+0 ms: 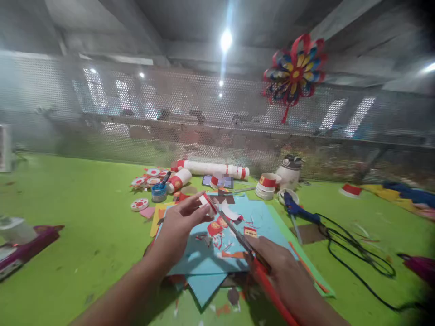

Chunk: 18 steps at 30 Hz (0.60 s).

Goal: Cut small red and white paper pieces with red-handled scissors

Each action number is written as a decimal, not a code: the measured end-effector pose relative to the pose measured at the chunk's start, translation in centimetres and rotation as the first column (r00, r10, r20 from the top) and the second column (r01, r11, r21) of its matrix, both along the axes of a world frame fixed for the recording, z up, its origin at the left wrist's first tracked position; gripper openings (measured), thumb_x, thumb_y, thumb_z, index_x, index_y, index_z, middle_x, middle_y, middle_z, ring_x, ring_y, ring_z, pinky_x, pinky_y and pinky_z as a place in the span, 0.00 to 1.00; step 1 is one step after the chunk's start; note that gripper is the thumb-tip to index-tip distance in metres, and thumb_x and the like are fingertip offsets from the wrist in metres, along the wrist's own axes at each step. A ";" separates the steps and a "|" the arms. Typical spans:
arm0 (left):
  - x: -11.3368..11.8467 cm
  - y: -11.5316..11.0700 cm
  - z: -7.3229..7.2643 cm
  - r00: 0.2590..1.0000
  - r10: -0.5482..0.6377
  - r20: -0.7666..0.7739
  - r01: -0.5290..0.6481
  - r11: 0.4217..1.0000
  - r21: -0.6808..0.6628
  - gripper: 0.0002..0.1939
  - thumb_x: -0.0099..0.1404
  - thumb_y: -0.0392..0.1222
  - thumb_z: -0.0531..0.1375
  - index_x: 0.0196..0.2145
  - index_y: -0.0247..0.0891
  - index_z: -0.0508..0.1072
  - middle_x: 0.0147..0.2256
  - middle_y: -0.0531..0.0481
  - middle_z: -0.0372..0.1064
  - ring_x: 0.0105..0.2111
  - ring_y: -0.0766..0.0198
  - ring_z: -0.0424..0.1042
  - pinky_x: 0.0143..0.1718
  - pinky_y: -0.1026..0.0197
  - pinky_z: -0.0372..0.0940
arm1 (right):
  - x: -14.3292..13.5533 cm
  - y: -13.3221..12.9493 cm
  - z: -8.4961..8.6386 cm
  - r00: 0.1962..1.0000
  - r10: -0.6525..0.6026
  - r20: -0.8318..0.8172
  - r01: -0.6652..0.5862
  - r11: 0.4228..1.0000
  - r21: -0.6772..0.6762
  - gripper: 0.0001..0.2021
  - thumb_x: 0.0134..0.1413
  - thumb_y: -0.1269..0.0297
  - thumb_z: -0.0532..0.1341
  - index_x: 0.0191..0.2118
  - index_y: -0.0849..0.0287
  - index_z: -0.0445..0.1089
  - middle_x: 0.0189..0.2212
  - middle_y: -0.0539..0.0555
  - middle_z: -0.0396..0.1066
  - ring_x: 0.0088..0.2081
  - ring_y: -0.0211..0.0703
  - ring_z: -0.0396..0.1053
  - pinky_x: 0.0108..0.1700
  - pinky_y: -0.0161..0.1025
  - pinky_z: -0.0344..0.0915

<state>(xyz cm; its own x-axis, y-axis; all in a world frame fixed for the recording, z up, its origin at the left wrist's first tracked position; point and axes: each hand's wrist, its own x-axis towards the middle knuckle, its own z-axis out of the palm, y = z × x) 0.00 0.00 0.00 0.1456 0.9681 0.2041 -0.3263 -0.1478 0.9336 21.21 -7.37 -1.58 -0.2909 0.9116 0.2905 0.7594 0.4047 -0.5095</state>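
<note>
Between the thumb and fingers of my left hand (178, 226) is a small white and red paper piece (208, 203). My right hand (280, 260) is wrapped round red-handled scissors (238, 234), whose blades point up and left with their tips at the paper piece. Below both hands lies a stack of light blue sheets (265, 219). Red and white scraps (217, 240), red pieces with gold marks (215, 228) and a curved white strip (230, 211) are scattered on it.
A blue glue gun (299, 209) with a black cable lies right on the green table (102, 217). Behind are a long white and red tube (214, 169), paper rings (268, 184), a white jar (288, 173) and a blue pot (158, 193). A colourful pinwheel (295, 74) hangs above.
</note>
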 end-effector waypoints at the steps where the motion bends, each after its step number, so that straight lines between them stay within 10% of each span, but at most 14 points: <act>1: 0.0 0.0 0.0 1.000 -0.001 0.000 0.001 1.000 -0.003 0.22 0.55 0.43 0.64 0.49 0.37 0.71 0.41 0.43 0.74 0.37 0.60 0.72 0.42 0.56 0.67 | 0.0 0.0 0.0 1.000 0.004 0.007 -0.004 1.000 -0.004 0.17 0.57 0.70 0.56 0.52 0.50 0.65 0.42 0.55 0.72 0.42 0.50 0.69 0.45 0.47 0.65; 18: 0.3 -0.6 0.8 0.989 -0.079 0.129 0.087 0.994 -0.061 0.16 0.58 0.42 0.62 0.45 0.35 0.73 0.45 0.40 0.72 0.38 0.59 0.71 0.42 0.56 0.67 | -0.6 -0.5 0.4 0.999 -0.042 0.030 0.042 0.999 -0.024 0.15 0.52 0.71 0.59 0.47 0.56 0.68 0.37 0.56 0.73 0.37 0.50 0.70 0.40 0.47 0.65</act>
<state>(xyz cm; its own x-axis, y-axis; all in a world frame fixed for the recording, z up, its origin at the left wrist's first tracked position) 0.26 -0.58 0.85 0.2033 0.9656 0.1622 -0.4506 -0.0548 0.8910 20.65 -7.86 -1.16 -0.2603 0.9301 0.2592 0.7904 0.3595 -0.4960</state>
